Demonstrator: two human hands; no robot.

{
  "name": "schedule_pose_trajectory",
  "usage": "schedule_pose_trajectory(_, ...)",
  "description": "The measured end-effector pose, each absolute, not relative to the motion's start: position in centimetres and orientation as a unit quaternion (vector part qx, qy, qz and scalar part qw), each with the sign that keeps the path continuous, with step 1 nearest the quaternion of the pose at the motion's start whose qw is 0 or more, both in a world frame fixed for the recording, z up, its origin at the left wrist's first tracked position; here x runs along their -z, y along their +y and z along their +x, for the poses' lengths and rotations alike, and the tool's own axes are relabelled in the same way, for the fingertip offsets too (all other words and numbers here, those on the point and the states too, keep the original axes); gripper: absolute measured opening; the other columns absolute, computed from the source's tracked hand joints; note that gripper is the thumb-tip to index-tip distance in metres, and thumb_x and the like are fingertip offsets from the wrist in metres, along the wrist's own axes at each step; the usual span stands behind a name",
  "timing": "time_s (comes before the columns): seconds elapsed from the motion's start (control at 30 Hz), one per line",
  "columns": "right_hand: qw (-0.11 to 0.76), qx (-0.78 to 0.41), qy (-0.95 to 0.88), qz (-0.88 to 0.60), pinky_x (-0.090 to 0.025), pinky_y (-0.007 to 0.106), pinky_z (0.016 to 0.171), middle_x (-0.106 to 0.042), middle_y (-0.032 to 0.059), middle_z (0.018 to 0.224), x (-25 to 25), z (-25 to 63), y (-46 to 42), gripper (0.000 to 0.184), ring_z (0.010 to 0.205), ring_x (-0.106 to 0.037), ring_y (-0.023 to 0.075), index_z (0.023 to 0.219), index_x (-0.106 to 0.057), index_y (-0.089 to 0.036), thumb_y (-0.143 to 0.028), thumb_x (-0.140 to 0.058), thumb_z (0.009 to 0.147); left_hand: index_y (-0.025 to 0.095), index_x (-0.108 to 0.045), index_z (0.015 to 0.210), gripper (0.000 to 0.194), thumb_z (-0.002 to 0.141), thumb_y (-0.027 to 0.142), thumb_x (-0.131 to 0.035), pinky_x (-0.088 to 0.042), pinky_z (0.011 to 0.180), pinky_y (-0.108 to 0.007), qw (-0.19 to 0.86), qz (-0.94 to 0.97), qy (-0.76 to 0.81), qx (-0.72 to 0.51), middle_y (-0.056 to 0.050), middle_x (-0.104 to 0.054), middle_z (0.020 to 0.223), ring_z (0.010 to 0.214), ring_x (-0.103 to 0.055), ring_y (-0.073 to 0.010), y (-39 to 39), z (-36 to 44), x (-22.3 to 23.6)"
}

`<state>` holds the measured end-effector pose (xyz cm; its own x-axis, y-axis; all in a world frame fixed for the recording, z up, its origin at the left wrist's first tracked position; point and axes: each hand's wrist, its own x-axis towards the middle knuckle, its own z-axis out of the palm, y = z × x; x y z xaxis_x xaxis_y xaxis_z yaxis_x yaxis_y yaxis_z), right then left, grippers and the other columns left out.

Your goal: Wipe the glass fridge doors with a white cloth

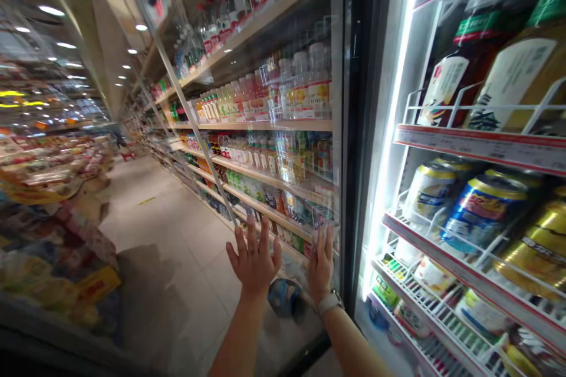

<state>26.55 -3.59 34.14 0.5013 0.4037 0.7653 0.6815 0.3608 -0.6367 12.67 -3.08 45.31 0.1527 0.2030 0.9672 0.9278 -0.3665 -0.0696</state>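
Glass door (287, 171) just ahead of left grip (253, 265), spread wide, and right grip (322, 265), flat with fingers close together; can't tell if the right holds anything. Blue can (480, 212) on lit shelf (469, 277), right of right grip.

Bottle (319, 85), middle shelf: label numerals, seemingly "100". Blue can (484, 209), gold can (542, 247) and dark bottle (446, 82): lettering present, too blurred to read. Price strip (481, 149), upper cooler rack: print present, illegible.
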Motion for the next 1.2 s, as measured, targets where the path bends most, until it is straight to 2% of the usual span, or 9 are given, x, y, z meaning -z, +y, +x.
schedule_pose_trajectory(0.13,0.687,0.137,-0.506,-0.503,-0.03,0.06,0.117,-0.025,0.0075,0.161,-43.3,28.1,-2.0,0.053,0.15,-0.018,0.0274,0.153,-0.029,-0.028,-0.02,-0.028,0.1,0.031,-0.038,0.147,0.065,0.087,0.039,-0.06,-0.006,0.121,-0.056,0.372,-0.662,-0.43,0.488,-0.008,-0.037,0.155,0.148,-0.02,-0.0321,-2.8,12.5,-45.1)
schedule_pose_trajectory(0.23,0.712,0.154,-0.494,-0.475,-0.025,0.058,0.119,-0.027,0.0051,0.161,-47.2,29.2,-1.3,0.052,0.15,-0.02,0.025,0.151,-0.033,-0.029,-0.018,-0.027,0.1,0.031,-0.04,0.147,0.065,0.087,0.039,-0.061,-0.004,0.121,-0.056,0.365,-0.667,-0.425,0.492,-0.009,-0.039,0.154,0.148,-0.02,-0.0327,-2.7,12.5,-45.0)
schedule_pose_trajectory(0.33,0.715,0.152,-0.484,-0.482,-0.027,0.058,0.118,-0.029,0.0061,0.16,-45.7,29.6,-1.3,0.049,0.148,-0.024,0.0256,0.149,-0.038,-0.029,-0.021,-0.029,0.101,0.031,-0.039,0.147,0.065,0.086,0.039,-0.061,-0.004,0.121,-0.055,0.373,-0.664,-0.424,0.49,-0.009,-0.039,0.153,0.148,-0.02,-0.0318,-2.9,12.6,-45.4)
schedule_pose_trajectory(0.53,0.697,0.11,-0.447,-0.55,-0.03,0.063,0.114,-0.02,0.0128,0.162,-33.1,28.3,-2.3,0.051,0.149,-0.019,0.0299,0.153,-0.029,-0.025,-0.023,-0.031,0.101,0.022,-0.037,0.149,0.068,0.086,0.035,-0.06,-0.008,0.123,-0.044,0.466,-0.638,-0.405,0.46,-0.01,-0.033,0.156,0.15,-0.018,-0.027,-3.7,13.0,-46.7)
schedule_pose_trajectory(0.67,0.687,0.069,-0.434,-0.578,-0.028,0.065,0.115,-0.014,0.0129,0.163,-28.1,27.4,-3.1,0.053,0.15,-0.016,0.0306,0.154,-0.023,-0.024,-0.026,-0.03,0.102,0.027,-0.037,0.149,0.067,0.086,0.037,-0.06,-0.01,0.122,-0.048,0.448,-0.639,-0.418,0.465,-0.008,-0.037,0.155,0.149,-0.02,-0.0287,-3.6,13.0,-46.4)
schedule_pose_trajectory(0.77,0.703,0.067,-0.409,-0.578,-0.024,0.067,0.116,-0.012,0.0133,0.164,-29.5,27.4,-2.9,0.053,0.15,-0.014,0.031,0.155,-0.022,-0.022,-0.026,-0.028,0.102,0.03,-0.038,0.148,0.065,0.086,0.038,-0.06,-0.011,0.121,-0.052,0.426,-0.642,-0.43,0.471,-0.007,-0.037,0.155,0.148,-0.022,-0.0306,-3.4,12.9,-45.9)
schedule_pose_trajectory(1.03,0.712,0.134,-0.466,-0.507,-0.029,0.061,0.116,-0.024,0.0115,0.161,-42.7,30.1,-1.0,0.051,0.149,-0.021,0.0286,0.152,-0.031,-0.023,-0.023,-0.028,0.101,0.031,-0.039,0.147,0.066,0.085,0.038,-0.061,-0.007,0.121,-0.056,0.386,-0.657,-0.432,0.481,-0.008,-0.035,0.156,0.148,-0.021,-0.0331,-2.9,12.5,-45.3)
schedule_pose_trajectory(1.1,0.703,0.142,-0.481,-0.505,-0.029,0.06,0.116,-0.024,0.0112,0.161,-42.9,30.6,-1.0,0.05,0.149,-0.022,0.0276,0.152,-0.032,-0.023,-0.022,-0.028,0.101,0.031,-0.039,0.147,0.066,0.085,0.038,-0.061,-0.008,0.121,-0.056,0.391,-0.654,-0.433,0.481,-0.008,-0.035,0.156,0.148,-0.022,-0.0331,-2.8,12.4,-45.3)
schedule_pose_trajectory(1.2,0.703,0.134,-0.468,-0.519,-0.028,0.062,0.116,-0.023,0.0124,0.161,-39.5,30.5,-1.5,0.05,0.149,-0.021,0.0276,0.151,-0.032,-0.023,-0.022,-0.029,0.101,0.03,-0.039,0.148,0.067,0.085,0.038,-0.062,-0.007,0.121,-0.054,0.401,-0.655,-0.423,0.481,-0.008,-0.035,0.156,0.149,-0.02,-0.032,-2.9,12.5,-45.4)
